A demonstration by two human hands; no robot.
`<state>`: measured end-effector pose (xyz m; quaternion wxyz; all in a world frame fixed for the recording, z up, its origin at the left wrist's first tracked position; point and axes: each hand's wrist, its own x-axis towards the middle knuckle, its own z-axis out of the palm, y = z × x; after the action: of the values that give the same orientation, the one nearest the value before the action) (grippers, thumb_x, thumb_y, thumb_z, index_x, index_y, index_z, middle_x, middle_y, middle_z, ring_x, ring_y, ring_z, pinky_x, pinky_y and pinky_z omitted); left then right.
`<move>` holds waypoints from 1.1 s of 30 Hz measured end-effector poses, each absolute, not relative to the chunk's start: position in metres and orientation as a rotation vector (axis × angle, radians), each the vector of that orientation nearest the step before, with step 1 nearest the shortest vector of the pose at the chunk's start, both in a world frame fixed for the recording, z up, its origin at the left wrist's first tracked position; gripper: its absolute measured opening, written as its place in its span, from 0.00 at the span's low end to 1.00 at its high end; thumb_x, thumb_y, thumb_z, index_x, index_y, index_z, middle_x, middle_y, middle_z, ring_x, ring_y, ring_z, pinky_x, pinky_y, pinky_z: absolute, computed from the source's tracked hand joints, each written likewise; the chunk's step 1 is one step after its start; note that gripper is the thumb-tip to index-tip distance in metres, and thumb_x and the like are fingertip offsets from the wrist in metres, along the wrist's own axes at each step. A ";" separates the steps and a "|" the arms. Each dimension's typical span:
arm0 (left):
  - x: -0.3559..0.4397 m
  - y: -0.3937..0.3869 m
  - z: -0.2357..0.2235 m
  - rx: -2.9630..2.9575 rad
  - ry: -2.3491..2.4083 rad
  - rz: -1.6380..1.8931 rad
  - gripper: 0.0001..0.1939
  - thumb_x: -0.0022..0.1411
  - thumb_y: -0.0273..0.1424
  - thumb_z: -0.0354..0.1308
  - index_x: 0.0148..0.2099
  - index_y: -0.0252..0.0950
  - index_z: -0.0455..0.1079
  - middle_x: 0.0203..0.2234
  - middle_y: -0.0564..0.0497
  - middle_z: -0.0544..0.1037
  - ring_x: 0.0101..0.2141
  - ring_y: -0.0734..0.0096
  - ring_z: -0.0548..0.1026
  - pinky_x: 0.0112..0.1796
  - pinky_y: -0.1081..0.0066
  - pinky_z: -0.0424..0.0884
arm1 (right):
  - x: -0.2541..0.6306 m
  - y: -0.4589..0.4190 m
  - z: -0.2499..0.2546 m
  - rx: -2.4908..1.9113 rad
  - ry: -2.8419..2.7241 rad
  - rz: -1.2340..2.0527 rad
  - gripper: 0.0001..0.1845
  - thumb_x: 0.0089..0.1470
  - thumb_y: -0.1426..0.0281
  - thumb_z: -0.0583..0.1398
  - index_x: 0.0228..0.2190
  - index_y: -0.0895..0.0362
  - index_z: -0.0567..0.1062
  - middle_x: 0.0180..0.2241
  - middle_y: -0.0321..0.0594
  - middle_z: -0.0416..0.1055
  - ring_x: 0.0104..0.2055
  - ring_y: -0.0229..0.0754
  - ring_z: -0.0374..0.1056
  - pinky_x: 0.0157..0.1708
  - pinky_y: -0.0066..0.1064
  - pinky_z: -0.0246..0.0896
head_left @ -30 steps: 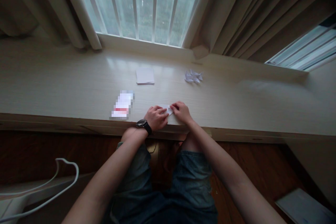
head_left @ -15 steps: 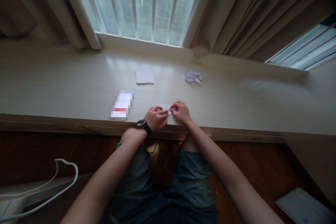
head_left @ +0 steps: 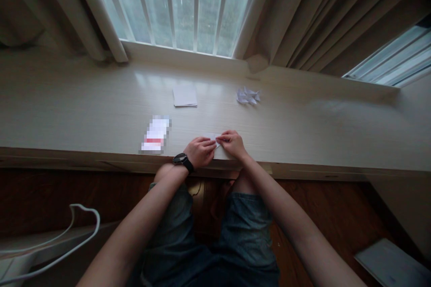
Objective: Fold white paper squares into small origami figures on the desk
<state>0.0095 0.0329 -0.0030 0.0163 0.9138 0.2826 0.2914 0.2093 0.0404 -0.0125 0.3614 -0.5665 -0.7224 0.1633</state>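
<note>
A small folded piece of white paper (head_left: 213, 136) lies at the front edge of the pale ledge, mostly covered by my fingers. My left hand (head_left: 201, 150), with a dark watch on its wrist, presses on the paper from the left, fingers held together. From the right, my right hand (head_left: 233, 143) pinches the paper between thumb and fingers. Both hands meet over it, fingertips nearly touching. Farther back sits a stack of white paper squares (head_left: 185, 96). Several folded white paper pieces (head_left: 248, 96) lie grouped to its right.
A blurred-out rectangle with a red band (head_left: 155, 134) lies on the ledge (head_left: 319, 130) left of my hands. Behind stand a barred window (head_left: 182, 13) and curtains (head_left: 303, 18). A white cable (head_left: 96, 228) loops at lower left; a flat pale object (head_left: 393, 262) is at lower right.
The fingers of my left hand have drawn closer together over the paper. My right hand keeps its pinch, barely shifted. The view has moved very slightly.
</note>
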 end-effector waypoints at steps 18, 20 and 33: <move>0.012 0.032 0.000 2.858 0.885 0.898 0.15 0.61 0.28 0.51 0.49 0.35 0.72 0.46 0.48 0.77 0.45 0.65 0.73 0.49 0.64 0.69 | 0.211 0.040 -0.014 -1.463 -1.826 0.419 0.04 0.49 0.69 0.64 0.28 0.51 0.81 0.31 0.39 0.74 0.38 0.43 0.66 0.42 0.36 0.62; 0.013 0.032 -0.001 2.866 0.883 0.894 0.15 0.61 0.28 0.51 0.49 0.35 0.72 0.46 0.48 0.77 0.45 0.66 0.73 0.49 0.64 0.69 | 0.212 0.040 -0.014 -1.460 -1.835 0.423 0.04 0.50 0.69 0.64 0.28 0.50 0.81 0.31 0.38 0.74 0.39 0.43 0.66 0.42 0.36 0.62; 0.012 0.032 0.000 2.891 0.843 0.830 0.16 0.61 0.27 0.51 0.50 0.36 0.70 0.48 0.48 0.75 0.47 0.65 0.72 0.49 0.63 0.69 | 0.211 0.039 -0.011 -1.487 -1.836 0.423 0.04 0.49 0.68 0.64 0.29 0.51 0.81 0.32 0.39 0.74 0.39 0.44 0.67 0.43 0.37 0.62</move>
<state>0.0117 0.0321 -0.0003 0.0090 0.9254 0.2699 0.2658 0.2107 0.0389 -0.0114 0.3624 -0.5775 -0.7129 0.1644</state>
